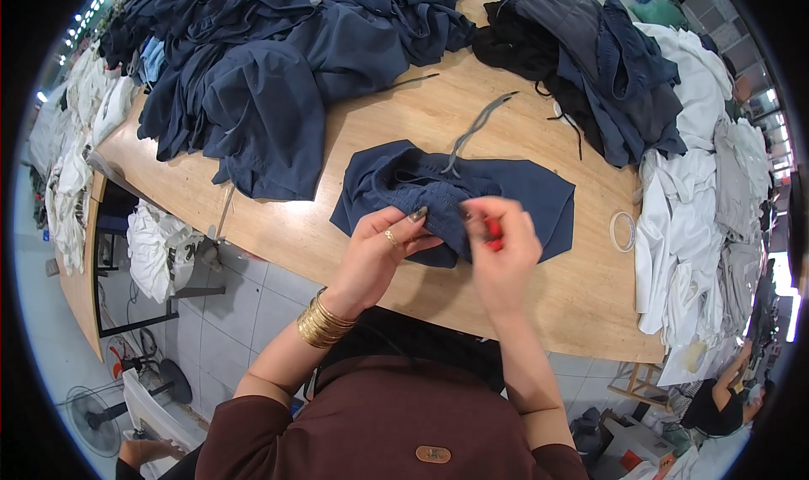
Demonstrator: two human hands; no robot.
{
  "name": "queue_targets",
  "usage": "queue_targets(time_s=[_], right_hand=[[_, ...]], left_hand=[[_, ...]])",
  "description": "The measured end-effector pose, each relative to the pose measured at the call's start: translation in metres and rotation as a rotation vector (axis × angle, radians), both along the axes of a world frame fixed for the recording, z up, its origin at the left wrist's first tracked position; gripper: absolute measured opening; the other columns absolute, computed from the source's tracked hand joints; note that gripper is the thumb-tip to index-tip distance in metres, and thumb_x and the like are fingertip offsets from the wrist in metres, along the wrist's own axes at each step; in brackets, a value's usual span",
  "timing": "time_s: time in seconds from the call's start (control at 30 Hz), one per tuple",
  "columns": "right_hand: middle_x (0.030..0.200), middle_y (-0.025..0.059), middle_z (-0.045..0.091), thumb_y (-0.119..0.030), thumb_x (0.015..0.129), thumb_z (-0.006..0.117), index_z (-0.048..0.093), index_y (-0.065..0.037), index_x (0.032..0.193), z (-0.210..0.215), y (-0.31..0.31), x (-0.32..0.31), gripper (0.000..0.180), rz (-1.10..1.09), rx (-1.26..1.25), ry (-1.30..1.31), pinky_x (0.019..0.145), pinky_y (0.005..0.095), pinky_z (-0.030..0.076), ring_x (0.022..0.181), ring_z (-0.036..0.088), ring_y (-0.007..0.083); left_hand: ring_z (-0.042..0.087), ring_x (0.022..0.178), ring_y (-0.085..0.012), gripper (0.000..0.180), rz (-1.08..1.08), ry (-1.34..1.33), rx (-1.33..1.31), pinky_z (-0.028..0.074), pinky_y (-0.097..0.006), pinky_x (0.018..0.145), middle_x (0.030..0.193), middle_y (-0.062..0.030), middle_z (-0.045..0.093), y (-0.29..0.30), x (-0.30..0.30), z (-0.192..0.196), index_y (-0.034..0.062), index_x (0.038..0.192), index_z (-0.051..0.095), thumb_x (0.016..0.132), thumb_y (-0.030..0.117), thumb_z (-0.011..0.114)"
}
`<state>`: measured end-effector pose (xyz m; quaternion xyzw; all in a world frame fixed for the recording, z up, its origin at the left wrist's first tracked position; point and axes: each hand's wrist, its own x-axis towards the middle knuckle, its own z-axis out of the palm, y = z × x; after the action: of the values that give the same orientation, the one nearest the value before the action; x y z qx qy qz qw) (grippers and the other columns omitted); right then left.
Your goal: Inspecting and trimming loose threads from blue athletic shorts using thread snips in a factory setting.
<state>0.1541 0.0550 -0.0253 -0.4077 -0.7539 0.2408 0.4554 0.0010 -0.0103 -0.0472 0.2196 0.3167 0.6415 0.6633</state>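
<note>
A dark navy garment (514, 195) lies on the wooden table (388, 126) in front of me. My left hand (379, 248), with a ring and gold bangles at the wrist, pinches the garment's bunched near edge. My right hand (504, 248) holds a small red tool (494, 232) against the same edge, right beside the left hand's fingertips. A grey drawstring (476, 130) runs from the garment's top edge out across the table.
A big heap of navy garments (270, 58) covers the table's far left. Dark garments (590, 50) are piled at the far right, white and grey ones (699, 176) along the right edge. A tape ring (623, 231) lies right of the garment. Another person (716, 400) sits at lower right.
</note>
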Motion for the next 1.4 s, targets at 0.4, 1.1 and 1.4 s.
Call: queue_targets(time_s=[0.4, 1.1, 1.4], right_hand=[[0.11, 0.0074, 0.061, -0.001, 0.078, 0.067, 0.055, -0.005, 0.123, -0.015, 0.027, 0.041, 0.047, 0.394, -0.683, 0.179, 0.08, 0.0214, 0.042, 0.098, 0.056, 0.0116], [0.085, 0.0099, 0.06, -0.015, 0.081, 0.068, 0.052, -0.004, 0.11, 0.005, -0.006, 0.026, 0.035, 0.235, -0.275, -0.139, 0.07, 0.0338, 0.047, 0.077, 0.06, 0.0255], [0.077, 0.0058, 0.059, -0.017, 0.075, 0.074, 0.058, -0.005, 0.093, -0.002, -0.007, 0.021, 0.027, 0.125, 0.118, -0.189, 0.059, 0.0316, 0.044, 0.067, 0.056, 0.022]], left_hand=[[0.052, 0.115, -0.0257, 0.036, 0.052, -0.248, -0.064, 0.046, -0.047, 0.094, 0.125, -0.0111, 0.053, 0.01, -0.004, 0.008, 0.0088, 0.128, 0.042, 0.101, 0.03, 0.032], [0.059, 0.106, -0.0175, 0.043, 0.109, -0.081, -0.111, 0.052, -0.031, 0.089, 0.118, -0.008, 0.058, 0.008, 0.004, 0.012, 0.0099, 0.127, 0.039, 0.088, -0.003, 0.052], [0.06, 0.103, -0.017, 0.041, 0.088, -0.237, -0.141, 0.053, -0.029, 0.087, 0.111, -0.0074, 0.059, 0.006, 0.004, 0.005, 0.0105, 0.125, 0.04, 0.088, -0.004, 0.051]])
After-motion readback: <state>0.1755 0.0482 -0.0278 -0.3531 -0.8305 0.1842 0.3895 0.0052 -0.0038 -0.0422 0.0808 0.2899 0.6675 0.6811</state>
